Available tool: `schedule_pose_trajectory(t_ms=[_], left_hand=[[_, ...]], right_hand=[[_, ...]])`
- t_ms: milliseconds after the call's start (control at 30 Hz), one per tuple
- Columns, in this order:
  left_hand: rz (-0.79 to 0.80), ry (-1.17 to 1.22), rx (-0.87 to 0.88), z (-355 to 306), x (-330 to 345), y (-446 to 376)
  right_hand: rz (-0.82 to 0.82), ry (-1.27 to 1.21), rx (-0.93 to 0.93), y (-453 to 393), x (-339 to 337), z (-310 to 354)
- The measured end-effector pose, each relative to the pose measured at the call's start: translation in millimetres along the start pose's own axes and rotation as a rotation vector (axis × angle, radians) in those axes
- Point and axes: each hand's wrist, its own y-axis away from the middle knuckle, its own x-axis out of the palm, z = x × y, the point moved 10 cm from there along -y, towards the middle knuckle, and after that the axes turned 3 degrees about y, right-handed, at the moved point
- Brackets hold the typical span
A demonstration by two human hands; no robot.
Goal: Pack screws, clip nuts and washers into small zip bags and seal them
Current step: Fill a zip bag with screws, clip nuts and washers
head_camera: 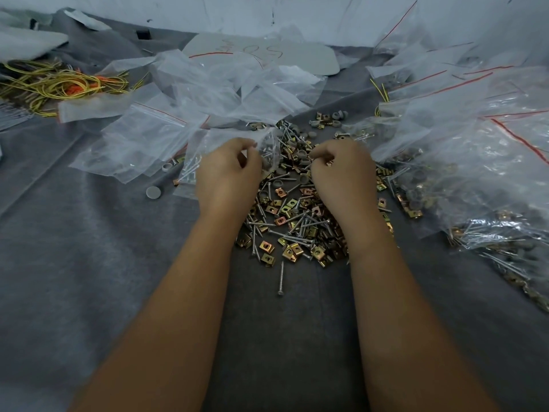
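Both hands (228, 171) (341, 171) pinch hardware (292, 221), left gripping bag (267, 144).

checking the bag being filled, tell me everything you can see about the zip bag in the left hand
The zip bag is small, clear, thin crinkled plastic, lying at the left edge of the loose hardware pile on the grey cloth. The left hand pinches its mouth, which looks open towards the pile. Silver screws show through its lower part, and something grey near the mouth. Whether its zip strip is red like the neighbouring bags' cannot be told.
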Motion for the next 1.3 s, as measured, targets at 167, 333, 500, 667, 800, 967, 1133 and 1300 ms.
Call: schedule_pose_trajectory(t_ms=[167, 333, 500, 667, 800, 967, 1133, 1300], left_hand=[[-0.039, 0.169, -0.116, 11, -5, -5], [0.026, 0.243, -0.129, 11, 2, -3], [0.050, 0.271, -0.114, 7, 4, -2], [0.111, 0.254, -0.061, 0, 11, 2], [0.117, 0.236, -0.017, -5, 11, 3], [-0.052, 0.251, -0.096, 7, -4, -1], [-0.092, 0.279, -0.100, 9, -8, -3], [-0.069, 0.255, -0.107, 9, -4, -2]], right_hand=[[0.152, 0.279, -0.114, 6, 15, 14], [0.123, 0.315, -0.155, 5, 17, 17], [-0.022, 0.013, -0.137, 5, 1, 20], [-0.109, -0.284, -0.196, 10, -6, 34], [-0.055, -0.145, -0.283, 12, 8, 42], [-0.048, -0.162, -0.221, 8, 4, 32], [0.211, 0.119, -0.370, 16, 35, 45], [0.241, 0.268, -0.365, 16, 39, 42]])
